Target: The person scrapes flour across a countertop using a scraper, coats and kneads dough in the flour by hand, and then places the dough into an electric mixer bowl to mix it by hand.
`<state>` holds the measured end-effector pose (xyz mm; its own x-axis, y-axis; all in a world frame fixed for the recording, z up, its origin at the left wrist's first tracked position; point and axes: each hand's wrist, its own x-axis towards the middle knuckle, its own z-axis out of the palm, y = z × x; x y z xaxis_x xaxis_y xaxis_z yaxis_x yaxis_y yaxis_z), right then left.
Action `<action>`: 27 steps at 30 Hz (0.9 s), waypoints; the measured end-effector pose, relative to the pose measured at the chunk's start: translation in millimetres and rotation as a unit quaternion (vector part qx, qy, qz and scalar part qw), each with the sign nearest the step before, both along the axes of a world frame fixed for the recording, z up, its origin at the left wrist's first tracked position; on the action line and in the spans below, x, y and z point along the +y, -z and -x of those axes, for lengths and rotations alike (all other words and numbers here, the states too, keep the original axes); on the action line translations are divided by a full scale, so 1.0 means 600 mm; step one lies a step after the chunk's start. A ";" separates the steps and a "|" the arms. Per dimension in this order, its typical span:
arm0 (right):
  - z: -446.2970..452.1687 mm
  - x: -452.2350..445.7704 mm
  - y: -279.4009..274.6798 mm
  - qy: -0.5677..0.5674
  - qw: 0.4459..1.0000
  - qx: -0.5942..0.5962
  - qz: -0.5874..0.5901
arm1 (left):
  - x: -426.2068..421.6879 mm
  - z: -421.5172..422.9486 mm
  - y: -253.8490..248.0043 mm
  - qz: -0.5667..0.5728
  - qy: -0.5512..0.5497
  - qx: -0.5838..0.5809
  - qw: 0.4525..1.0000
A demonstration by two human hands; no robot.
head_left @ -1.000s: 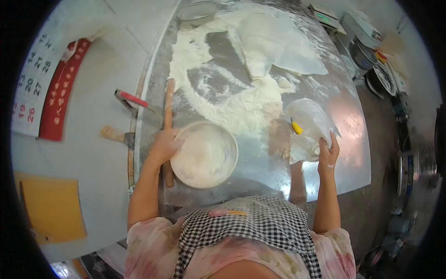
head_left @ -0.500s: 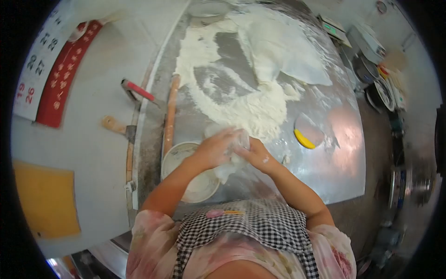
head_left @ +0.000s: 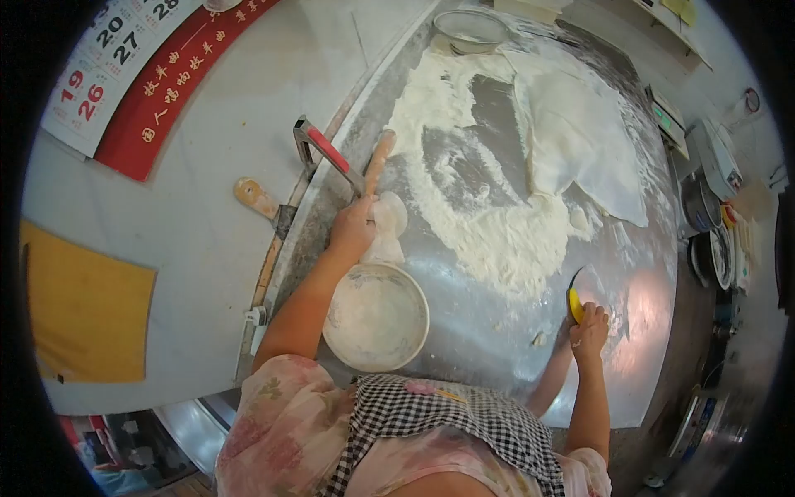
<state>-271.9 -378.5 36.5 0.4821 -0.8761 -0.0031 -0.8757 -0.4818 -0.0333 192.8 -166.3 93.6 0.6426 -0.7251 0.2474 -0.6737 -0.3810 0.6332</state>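
Note:
My left hand (head_left: 354, 229) is at the left side of the metal table, its fingers closed at the edge of a limp whitish piece (head_left: 387, 228), perhaps a cloth or thin bag. Just beyond those fingers lies a wooden rolling pin (head_left: 380, 161), its near part hidden by the hand. Over on the right, my right hand (head_left: 590, 329) has its fingers closed at the yellow handle (head_left: 576, 306) of a dough scraper, whose blade lies on the tabletop. Below my left hand stands a round pale bowl (head_left: 377, 319) with a floury inside.
Loose flour (head_left: 513, 240) spreads over the middle of the table, beside a large sheet of dough (head_left: 580, 124). A sieve (head_left: 472, 31) sits at the far end. A red-handled tool (head_left: 328, 149) and a wooden-handled scraper (head_left: 257, 197) are along the left wall. Scales (head_left: 667, 120) stand at right.
My hands have parted from the whitish piece they both held. The left went to the rolling pin's side with it; the right moved across to the scraper. The view has shifted too.

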 end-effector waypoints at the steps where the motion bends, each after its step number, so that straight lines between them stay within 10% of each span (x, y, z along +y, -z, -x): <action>1: -0.006 -0.008 -0.001 -0.002 1.000 0.018 0.000 | -0.004 0.006 -0.018 -0.059 -0.026 0.018 0.998; 3: -0.015 -0.018 -0.024 0.021 0.997 0.055 -0.048 | -0.009 0.023 -0.048 -0.178 -0.080 0.057 0.979; 7: -0.089 -0.033 -0.062 -0.094 0.994 -0.058 -0.024 | -0.009 0.004 0.022 -0.034 -0.033 0.035 0.998; 12: -0.401 0.080 -0.111 -0.250 0.834 -0.425 -0.247 | -0.093 0.043 0.032 0.011 0.040 0.208 0.977; 16: -0.524 0.081 0.011 -0.274 0.821 -0.422 -0.267 | -0.086 0.054 0.039 0.064 0.115 0.146 0.980; 19: -0.561 0.057 0.050 -0.192 0.797 -0.461 -0.339 | -0.020 -0.005 0.052 -0.020 0.027 -0.109 0.993; 25: -0.609 0.046 0.156 -0.201 0.731 -0.425 -0.494 | 0.008 -0.037 0.077 -0.311 -0.051 -0.018 0.949; 27: -0.612 0.060 0.150 -0.174 0.684 -0.409 -0.579 | 0.016 -0.042 0.098 -0.245 -0.042 -0.027 0.968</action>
